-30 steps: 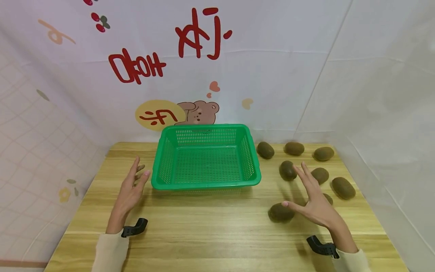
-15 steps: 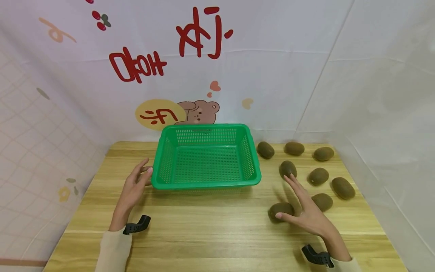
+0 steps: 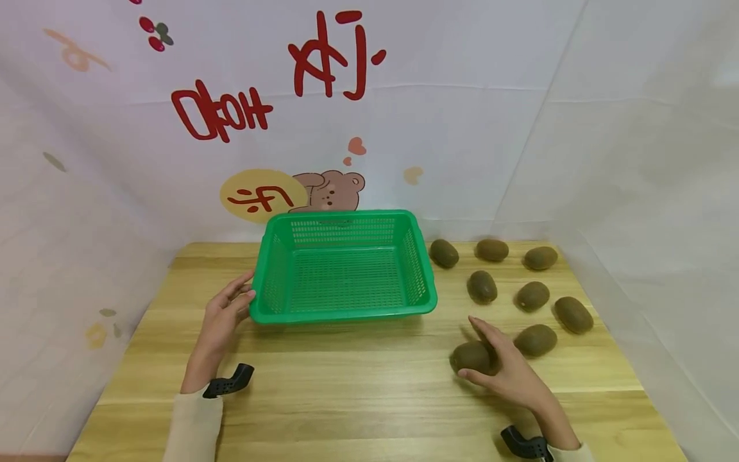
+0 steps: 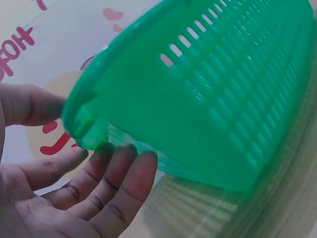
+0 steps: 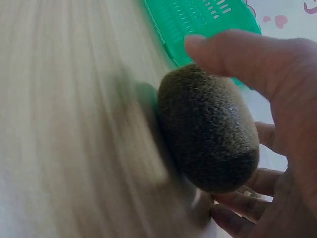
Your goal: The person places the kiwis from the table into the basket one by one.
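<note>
A green plastic basket (image 3: 343,316) with slotted walls stands at the back middle of the table. My left hand (image 3: 218,321) is at its left end; in the left wrist view the thumb (image 4: 37,104) meets the rim and the fingertips curl beneath it. At the right, my right hand (image 3: 510,372) spreads around a brown fuzzy kiwi (image 3: 470,357) on the table. The thumb lies along its near side, while the index finger reaches past its far side with a visible gap. In the right wrist view, the other fingers show behind the kiwi (image 5: 208,129).
Several more kiwis lie right of the basket, among them one (image 3: 535,340) just beyond my right hand and one (image 3: 482,287) farther back. White printed cloth (image 3: 462,115) rises behind the wooden table (image 3: 346,398) and along both sides.
My left hand has moved right and taken hold of the basket's rim. My right hand has come down and toward me, around the nearest kiwi. The head view has shifted slightly.
</note>
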The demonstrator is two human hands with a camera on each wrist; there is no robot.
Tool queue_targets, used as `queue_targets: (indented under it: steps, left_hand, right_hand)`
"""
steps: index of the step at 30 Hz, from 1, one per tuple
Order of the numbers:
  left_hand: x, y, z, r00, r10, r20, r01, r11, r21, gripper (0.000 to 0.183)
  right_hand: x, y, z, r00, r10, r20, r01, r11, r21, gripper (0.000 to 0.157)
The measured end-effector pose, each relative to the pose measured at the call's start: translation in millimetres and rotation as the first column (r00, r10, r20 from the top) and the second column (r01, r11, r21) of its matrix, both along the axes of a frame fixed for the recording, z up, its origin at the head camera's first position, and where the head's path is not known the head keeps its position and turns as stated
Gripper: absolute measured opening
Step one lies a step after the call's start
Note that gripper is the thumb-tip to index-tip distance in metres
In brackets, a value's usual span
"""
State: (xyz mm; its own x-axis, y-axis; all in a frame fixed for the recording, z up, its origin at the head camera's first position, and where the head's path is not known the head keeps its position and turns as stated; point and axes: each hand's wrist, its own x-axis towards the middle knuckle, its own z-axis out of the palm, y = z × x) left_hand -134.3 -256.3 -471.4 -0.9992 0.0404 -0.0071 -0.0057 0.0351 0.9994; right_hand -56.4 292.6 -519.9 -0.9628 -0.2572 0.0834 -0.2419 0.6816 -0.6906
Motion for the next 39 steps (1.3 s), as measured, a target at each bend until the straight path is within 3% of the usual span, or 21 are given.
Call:
queue_targets:
  steps: [5,16,25,39]
  left_hand:
    - [1.7,-5.1,0.8,1.0,-0.022,-0.022,0.024,0.995,0.098,0.06]
    - [-1.6,-5.0,-1.9,0.998,-0.06,0.02,0.054,0.975,0.217,0.065]
    - [-3.1,-4.8,-4.8,0.998,-0.069,0.01,0.062,0.943,0.328,0.067]
    - [-4.4,-3.6,-7.2,0.996,-0.089,0.011,0.077,0.913,0.4,0.07]
  right_hand:
    - [-0.2,-4.2,-1.6,0.999,0.003,-0.04,-0.002,1.0,0.016,0.097]
    - [1.0,-7.6,-2.1,0.996,-0.018,-0.087,0.027,0.994,0.108,0.067]
    - [4.0,-3.8,-1.1,0.994,-0.006,-0.105,0.012,0.998,0.058,0.068]
    - [-5.5,-3.4,-0.9,0.989,0.003,-0.148,0.002,0.999,0.036,0.064]
